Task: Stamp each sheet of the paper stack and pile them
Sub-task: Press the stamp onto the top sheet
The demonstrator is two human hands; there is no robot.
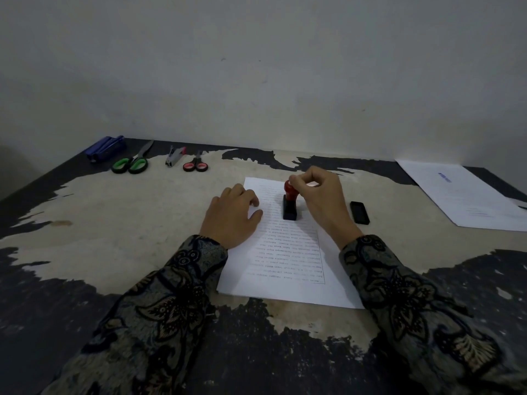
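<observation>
A stack of white printed sheets [285, 260] lies in front of me on the worn table [128, 218]. A stamp [289, 205] with a red handle and a black base stands upright on the top sheet, near its far end. My right hand [319, 201] pinches the red handle from above. My left hand [232, 216] rests flat on the stack's left edge, fingers relaxed. A second pile of white sheets [467, 195], with a blue mark near its top, lies at the far right.
A small black ink pad or lid [360, 212] lies just right of my right hand. Along the far left edge lie a blue stapler [107, 148], green-handled scissors [134, 162], a small staple remover [172, 156] and red-handled scissors [196, 164]. A wall stands behind the table.
</observation>
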